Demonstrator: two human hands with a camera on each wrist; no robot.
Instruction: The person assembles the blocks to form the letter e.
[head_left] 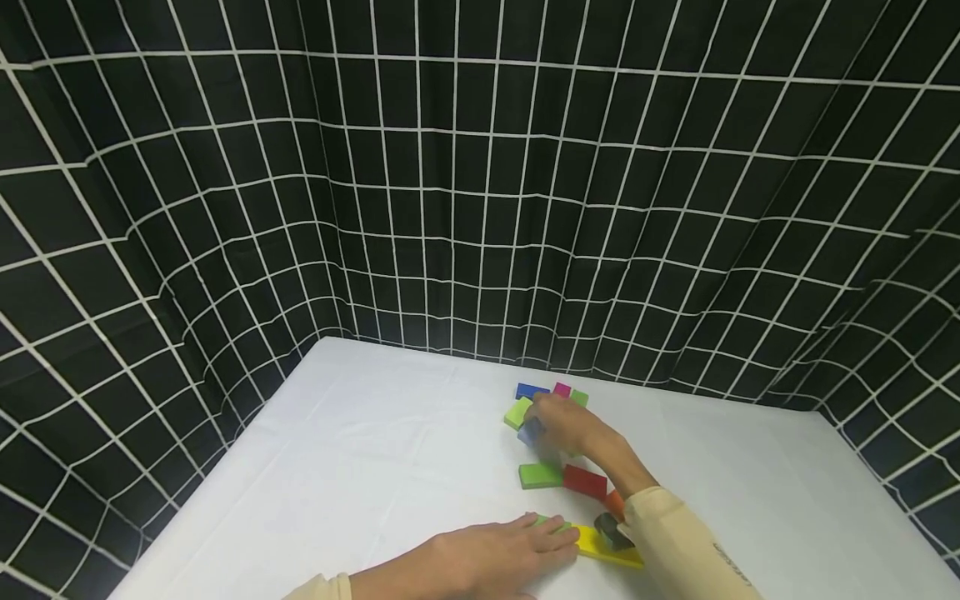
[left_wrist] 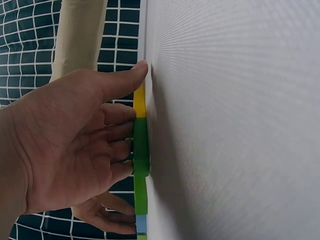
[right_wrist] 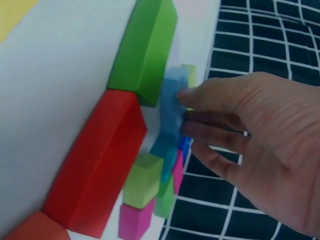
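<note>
My right hand (head_left: 568, 423) reaches to the far group of blocks. Its thumb and fingers pinch a light blue block (right_wrist: 172, 105), which looks blurred in the head view. Beside that block lies a lime block (head_left: 517, 413). A blue block (head_left: 532, 391), a magenta block (head_left: 562, 389) and a small green block (head_left: 580, 397) sit just behind. Near the front, my left hand (head_left: 491, 557) lies palm down with straight fingers. Its fingertips touch a green block (left_wrist: 141, 140) and a yellow block (head_left: 600, 546) in the near row.
Between the hands lie a longer green block (head_left: 540, 476), a red block (head_left: 585, 482) and an orange block (head_left: 616, 505), end to end. A dark round object (head_left: 611, 531) shows at the right wrist. Black grid-patterned curtain (head_left: 480, 208) surrounds the white table (head_left: 360, 442).
</note>
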